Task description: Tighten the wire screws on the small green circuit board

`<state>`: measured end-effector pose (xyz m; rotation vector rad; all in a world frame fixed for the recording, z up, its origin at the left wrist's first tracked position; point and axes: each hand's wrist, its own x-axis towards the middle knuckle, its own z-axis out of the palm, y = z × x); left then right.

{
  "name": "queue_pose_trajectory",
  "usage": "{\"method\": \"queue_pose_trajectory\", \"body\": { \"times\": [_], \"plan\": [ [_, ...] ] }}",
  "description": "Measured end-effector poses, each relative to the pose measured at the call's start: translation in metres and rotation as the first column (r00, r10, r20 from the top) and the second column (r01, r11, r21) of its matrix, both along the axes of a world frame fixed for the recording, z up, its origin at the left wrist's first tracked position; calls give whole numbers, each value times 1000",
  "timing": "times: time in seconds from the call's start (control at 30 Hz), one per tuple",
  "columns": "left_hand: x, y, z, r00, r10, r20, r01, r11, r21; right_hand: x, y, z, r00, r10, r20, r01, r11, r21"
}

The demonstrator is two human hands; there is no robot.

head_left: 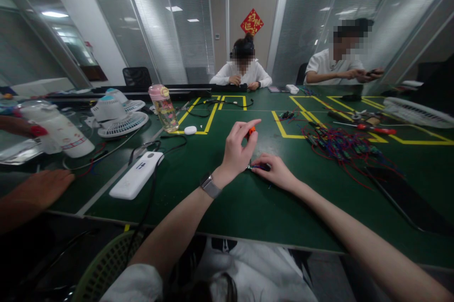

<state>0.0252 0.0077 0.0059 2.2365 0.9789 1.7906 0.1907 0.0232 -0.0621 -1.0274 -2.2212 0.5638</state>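
My left hand [238,146], with a watch on its wrist, is raised over the middle of the green table. Its fingers are closed around an orange and black object [251,130], mostly hidden by the hand, so its kind cannot be made out. Just to the right and lower, my right hand [275,171] rests by the tabletop. Its thumb and fingers pinch a small circuit board with wires [249,168], whose near end lies under the fingers. The exposed end of the board points toward my left wrist.
A heap of wired circuit boards [340,143] lies right, near a red-handled screwdriver [376,128] and a dark flat panel [404,193]. To the left are a white power bank [136,175], a bottle [163,108] and fans [120,120]. A co-worker's arm [39,193] rests at far left; two people sit opposite.
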Motion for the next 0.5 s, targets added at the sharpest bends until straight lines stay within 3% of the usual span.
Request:
{"method": "queue_pose_trajectory", "body": {
  "times": [0.1,0.27,0.5],
  "plan": [
    [0,1,-2,1000,-24,19,25,1000,-18,0,0,-1,1000,9,-6,-9,1000,-10],
    [0,0,0,997,78,11,-78,997,25,0,1,-2,1000,3,-8,-3,1000,6],
    [0,1,-3,997,-76,12,77,996,-48,0,2,-2,1000,4,-3,-4,1000,2]
  ]
}}
